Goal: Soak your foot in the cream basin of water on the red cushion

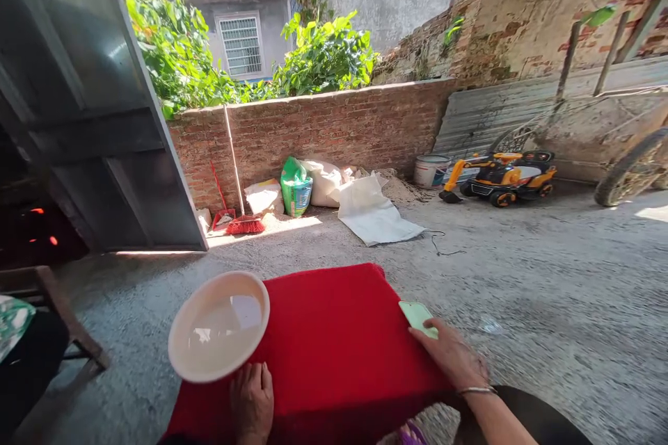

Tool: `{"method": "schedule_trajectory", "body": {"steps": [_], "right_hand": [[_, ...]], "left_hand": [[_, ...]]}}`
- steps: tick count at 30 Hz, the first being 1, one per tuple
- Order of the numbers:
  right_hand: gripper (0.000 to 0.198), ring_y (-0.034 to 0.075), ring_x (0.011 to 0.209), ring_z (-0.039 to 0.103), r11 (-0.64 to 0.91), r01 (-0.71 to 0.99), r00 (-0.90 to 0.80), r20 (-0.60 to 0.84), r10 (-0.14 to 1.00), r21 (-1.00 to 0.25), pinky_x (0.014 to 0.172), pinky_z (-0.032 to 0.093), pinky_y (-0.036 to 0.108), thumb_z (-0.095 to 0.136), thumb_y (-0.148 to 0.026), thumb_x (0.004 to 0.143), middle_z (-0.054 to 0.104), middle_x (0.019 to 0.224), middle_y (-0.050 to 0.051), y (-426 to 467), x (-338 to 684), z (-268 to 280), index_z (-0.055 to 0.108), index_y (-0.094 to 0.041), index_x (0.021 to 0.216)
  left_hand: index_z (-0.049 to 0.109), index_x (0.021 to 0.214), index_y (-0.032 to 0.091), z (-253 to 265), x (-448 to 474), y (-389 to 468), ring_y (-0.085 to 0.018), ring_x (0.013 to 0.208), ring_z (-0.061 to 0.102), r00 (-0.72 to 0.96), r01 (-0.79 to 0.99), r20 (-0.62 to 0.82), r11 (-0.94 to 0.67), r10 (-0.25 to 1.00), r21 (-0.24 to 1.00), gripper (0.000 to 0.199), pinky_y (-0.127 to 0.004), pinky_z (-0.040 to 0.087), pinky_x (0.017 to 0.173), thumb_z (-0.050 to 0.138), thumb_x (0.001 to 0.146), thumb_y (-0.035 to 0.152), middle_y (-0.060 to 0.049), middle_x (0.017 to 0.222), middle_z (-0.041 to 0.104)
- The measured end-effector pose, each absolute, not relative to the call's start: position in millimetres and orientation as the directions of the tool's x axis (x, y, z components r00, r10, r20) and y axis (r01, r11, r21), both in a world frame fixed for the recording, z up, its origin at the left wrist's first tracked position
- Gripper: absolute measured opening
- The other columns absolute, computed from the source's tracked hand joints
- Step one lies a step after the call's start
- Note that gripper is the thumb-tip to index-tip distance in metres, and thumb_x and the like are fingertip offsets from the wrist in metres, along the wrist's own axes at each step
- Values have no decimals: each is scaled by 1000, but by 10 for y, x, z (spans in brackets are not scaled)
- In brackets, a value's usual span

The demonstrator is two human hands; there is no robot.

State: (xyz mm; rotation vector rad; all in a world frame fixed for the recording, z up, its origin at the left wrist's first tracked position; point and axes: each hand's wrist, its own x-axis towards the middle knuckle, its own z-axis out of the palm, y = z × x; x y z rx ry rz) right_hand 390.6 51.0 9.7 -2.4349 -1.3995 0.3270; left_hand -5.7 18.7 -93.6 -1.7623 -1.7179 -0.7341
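Observation:
My right hand (453, 353) grips a light green mobile phone (416, 315) at the right edge of a table covered with red cloth (334, 334). The thumb lies over the phone's near end, and the far end sticks out. On the cloth's near left part rests my left hand (252, 395), its fingers curled in and nothing visible in them. Just beyond that hand stands a pale pink basin (180, 354) holding water with bright reflections. It sits at the table's left side, partly over the edge.
A wooden chair (65, 313) with part of a person stands at left, below a dark metal door (104, 111). By the brick wall (365, 118) are a red broom (245, 224), a green sack (296, 191), a white sheet (378, 212), a bucket (432, 171) and a toy excavator (511, 177).

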Motion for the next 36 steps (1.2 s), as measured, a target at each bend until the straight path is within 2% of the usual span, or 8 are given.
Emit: {"method": "schedule_trajectory", "body": {"steps": [5,9,11,16,22,26,30,36], "right_hand": [[31,21,93,66,-272,825,337,44,941,-496,78,48,30,53,-44,83,66,103,4,357,3397,-95,65,-27,106],[24,19,93,64,-37,876,76,61,995,-480,80,45,27,60,-36,80,64,101,2,226,2756,-147,66,-29,102],[24,20,98,62,11,893,14,52,999,-450,81,44,27,62,-32,79,63,103,3,204,2589,-117,66,-30,103],[25,21,99,62,-96,919,105,3,994,-383,80,44,27,58,-35,83,61,104,4,219,2774,-17,64,-28,107],[24,23,94,64,-281,877,312,17,950,-389,78,47,33,55,-38,85,62,103,5,175,3333,15,65,-28,105],[30,29,96,64,-343,843,380,7,925,-414,78,47,38,52,-40,86,62,108,11,183,3494,59,65,-24,107],[30,27,95,64,-270,851,323,44,945,-449,79,47,35,54,-38,85,62,105,10,211,3325,12,65,-23,108],[22,20,95,62,-2,876,45,78,996,-482,80,44,27,61,-32,79,62,100,2,203,2725,-149,65,-28,100]], "left_hand": [[64,67,24,-1021,-188,213,-18,68,61,36,999,680,-24,732,-27,39,-30,40,67,39,96,23,-1,66,66],[65,68,24,-1089,-292,241,-17,69,63,42,999,653,-23,756,-38,41,-30,42,69,36,97,25,-1,67,67],[66,69,24,-1100,-331,246,-18,70,64,33,999,650,-15,759,-32,42,-30,43,69,35,97,27,-1,68,68],[65,70,24,-1090,-371,251,-18,69,65,21,1000,646,-17,763,-13,42,-30,44,67,34,98,31,-1,69,69],[63,68,24,-1097,-368,281,-18,67,64,1,1000,648,-13,762,14,43,-29,42,65,34,98,32,-2,67,69],[64,69,24,-1075,-331,289,-18,69,65,-20,1000,634,9,773,21,44,-29,42,67,32,98,33,-2,68,70],[63,67,24,-1079,-306,294,-18,68,64,-18,1000,635,8,772,19,46,-30,42,66,30,98,32,-2,67,69],[65,68,26,-1233,-516,376,-18,69,66,0,996,596,-53,803,71,42,-30,44,63,34,95,36,-2,71,72]]}}
